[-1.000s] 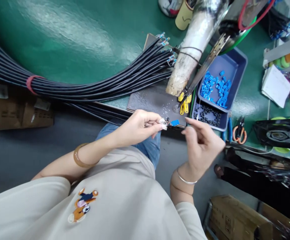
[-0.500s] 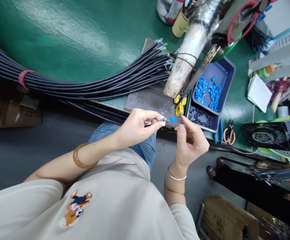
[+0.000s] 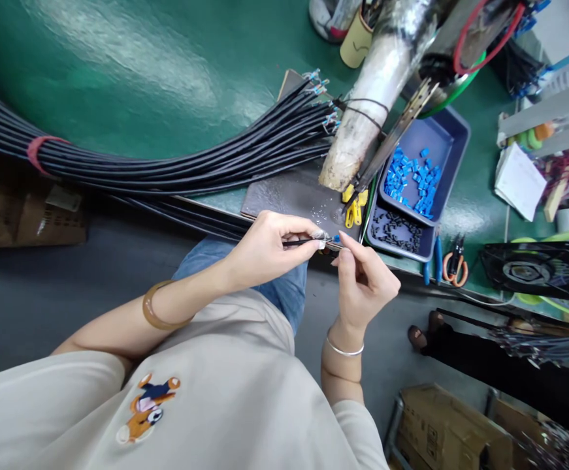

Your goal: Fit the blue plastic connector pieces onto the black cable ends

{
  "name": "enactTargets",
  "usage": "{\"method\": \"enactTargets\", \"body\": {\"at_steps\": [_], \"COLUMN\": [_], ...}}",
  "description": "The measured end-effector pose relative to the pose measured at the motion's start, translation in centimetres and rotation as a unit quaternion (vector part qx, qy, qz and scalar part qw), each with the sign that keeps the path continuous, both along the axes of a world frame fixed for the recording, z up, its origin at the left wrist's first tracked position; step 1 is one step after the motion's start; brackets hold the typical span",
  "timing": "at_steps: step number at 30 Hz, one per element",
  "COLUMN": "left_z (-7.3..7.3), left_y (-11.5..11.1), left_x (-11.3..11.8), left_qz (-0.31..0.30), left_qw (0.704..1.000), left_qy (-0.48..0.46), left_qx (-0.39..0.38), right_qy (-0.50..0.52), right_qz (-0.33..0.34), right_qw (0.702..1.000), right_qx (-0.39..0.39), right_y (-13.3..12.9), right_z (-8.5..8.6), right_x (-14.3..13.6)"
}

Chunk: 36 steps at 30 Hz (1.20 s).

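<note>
My left hand [image 3: 274, 248] pinches a black cable [image 3: 294, 243] near its end, over the front edge of the bench. At the cable's tip, a small blue connector [image 3: 336, 239] shows partly between the two hands. The thumb and forefinger of my right hand [image 3: 365, 277] are closed at that connector, covering part of it. Behind my hands lies a dark board [image 3: 284, 196] with small pale bits and yellow-handled snips [image 3: 355, 207]. A thick bundle of black cables [image 3: 166, 176] with bared colored wire ends rests across the bench's left side and onto the board.
A blue-gray tray [image 3: 453, 156] holds blue connectors, and a smaller tray [image 3: 402, 250] holds black pieces. A wrapped white tube [image 3: 362, 117] slants over the board. Orange-handled cutters [image 3: 455, 267] and a black fan [image 3: 532, 269] lie right. A person's legs [image 3: 500, 365] show beyond.
My right hand has moved left and its fingers have closed at the blue connector, which is now mostly covered. My left hand has stayed nearly in place. The view has shifted slightly.
</note>
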<state>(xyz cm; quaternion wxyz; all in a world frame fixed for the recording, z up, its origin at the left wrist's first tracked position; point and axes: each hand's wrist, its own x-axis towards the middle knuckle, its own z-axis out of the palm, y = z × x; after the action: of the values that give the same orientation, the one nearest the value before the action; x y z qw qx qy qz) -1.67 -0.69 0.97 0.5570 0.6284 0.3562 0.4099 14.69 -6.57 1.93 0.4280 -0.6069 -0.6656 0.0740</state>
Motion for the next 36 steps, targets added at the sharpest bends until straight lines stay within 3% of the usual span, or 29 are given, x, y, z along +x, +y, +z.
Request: {"method": "enactTargets", "body": {"at_steps": [7, 15, 22, 30, 34, 36], "left_z": [0.4, 0.5, 0.1, -0.3, -0.2, -0.1], "left_y": [0.3, 0.7, 0.3, 0.0, -0.3, -0.4], "left_x": [0.0, -0.5, -0.2, 0.0, -0.2, -0.3], "left_qz": [-0.03, -0.052, -0.038, -0.006, -0.013, -0.021], "left_qw": [0.998, 0.99, 0.995, 0.998, 0.999, 1.0], "left_qy": [0.012, -0.023, 0.008, 0.006, 0.007, 0.003], "left_qx": [-0.062, -0.129, -0.087, -0.059, -0.039, -0.013], "right_qy": [-0.181, -0.259, -0.061, -0.064, 0.094, 0.168], "right_qz": [0.059, 0.071, -0.005, 0.009, 0.075, 0.089], "right_qw": [0.978, 0.957, 0.998, 0.998, 0.986, 0.974], "right_qx": [0.079, 0.112, 0.035, -0.007, -0.117, -0.12], "right_y": [0.0, 0.3, 0.2, 0.7, 0.7, 0.8], "right_z": [-1.0, -1.4, -0.6, -0.5, -0.4, -0.1], "right_x": [0.5, 1.3, 0.7, -0.6, 0.0, 0.5]}}
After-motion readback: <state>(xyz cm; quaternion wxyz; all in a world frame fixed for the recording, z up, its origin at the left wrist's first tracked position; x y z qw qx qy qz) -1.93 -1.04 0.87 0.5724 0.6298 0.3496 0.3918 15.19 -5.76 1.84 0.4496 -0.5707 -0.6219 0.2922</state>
